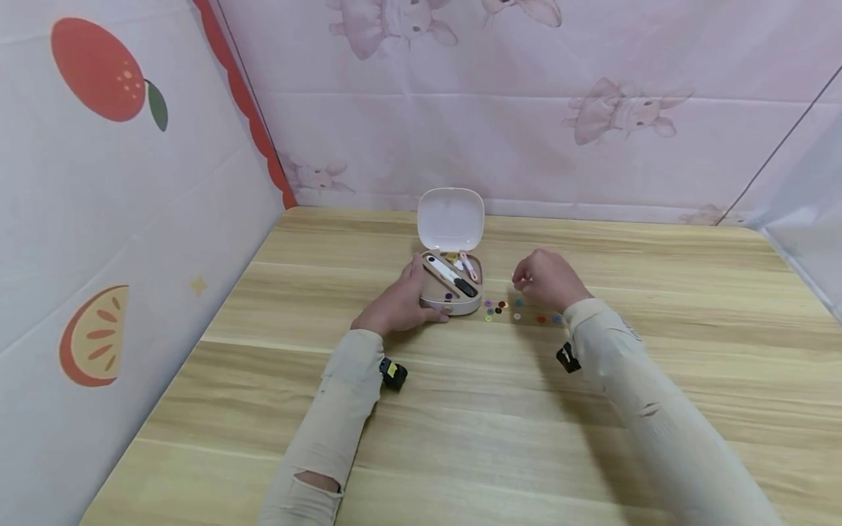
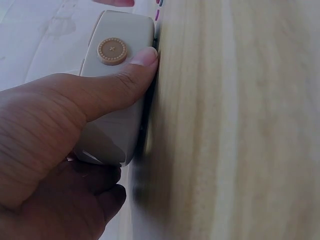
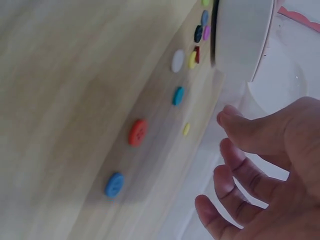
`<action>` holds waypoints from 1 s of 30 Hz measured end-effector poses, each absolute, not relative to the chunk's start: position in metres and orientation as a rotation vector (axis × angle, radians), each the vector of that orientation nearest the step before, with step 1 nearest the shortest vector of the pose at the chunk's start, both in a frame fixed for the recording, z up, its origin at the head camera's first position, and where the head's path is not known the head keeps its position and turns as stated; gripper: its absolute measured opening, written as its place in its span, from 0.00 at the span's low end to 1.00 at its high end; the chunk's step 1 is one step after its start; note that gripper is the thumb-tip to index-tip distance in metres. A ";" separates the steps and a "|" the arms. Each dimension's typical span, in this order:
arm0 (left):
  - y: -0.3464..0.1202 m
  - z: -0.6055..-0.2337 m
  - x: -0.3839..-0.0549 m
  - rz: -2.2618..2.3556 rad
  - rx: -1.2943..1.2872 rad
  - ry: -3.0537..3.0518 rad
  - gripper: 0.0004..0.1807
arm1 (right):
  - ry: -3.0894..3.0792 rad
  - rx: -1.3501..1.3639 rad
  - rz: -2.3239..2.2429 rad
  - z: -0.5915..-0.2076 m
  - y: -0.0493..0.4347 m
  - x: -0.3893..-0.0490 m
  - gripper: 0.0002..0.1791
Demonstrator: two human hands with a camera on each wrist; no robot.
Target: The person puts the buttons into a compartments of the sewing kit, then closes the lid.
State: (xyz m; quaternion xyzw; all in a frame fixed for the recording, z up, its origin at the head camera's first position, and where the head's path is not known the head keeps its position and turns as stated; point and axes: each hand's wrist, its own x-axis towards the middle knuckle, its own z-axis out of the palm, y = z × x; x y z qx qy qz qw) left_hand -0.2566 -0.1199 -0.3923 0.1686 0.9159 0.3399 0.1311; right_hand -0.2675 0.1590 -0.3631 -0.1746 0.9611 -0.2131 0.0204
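Note:
A small cream sewing box stands on the table with its white lid raised. My left hand grips its left side, the thumb lying across the front below a brown button-shaped catch. Inside the box lie a white-and-black tool, a pink item and a purple button. To the right of the box my right hand hovers over loose buttons, fingers loosely bent, nothing visible between them. Nearby are a red button, a blue button and a teal button.
Several more buttons cluster close to the box's right side, including a white button and a black button. A pink rabbit-print curtain hangs behind the wooden table; a fruit-print sheet borders it on the left.

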 end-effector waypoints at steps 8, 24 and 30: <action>-0.120 -0.393 -0.257 0.967 0.480 2.653 0.70 | 2.893 -0.484 -0.609 -0.368 0.164 -0.265 0.10; -0.121 -0.393 -0.257 0.958 0.491 2.657 0.71 | 2.888 -0.489 -0.551 -0.374 0.165 -0.264 0.04; -0.121 -0.393 -0.257 0.957 0.485 2.660 0.71 | 2.915 -0.485 -0.539 -0.375 0.164 -0.263 0.04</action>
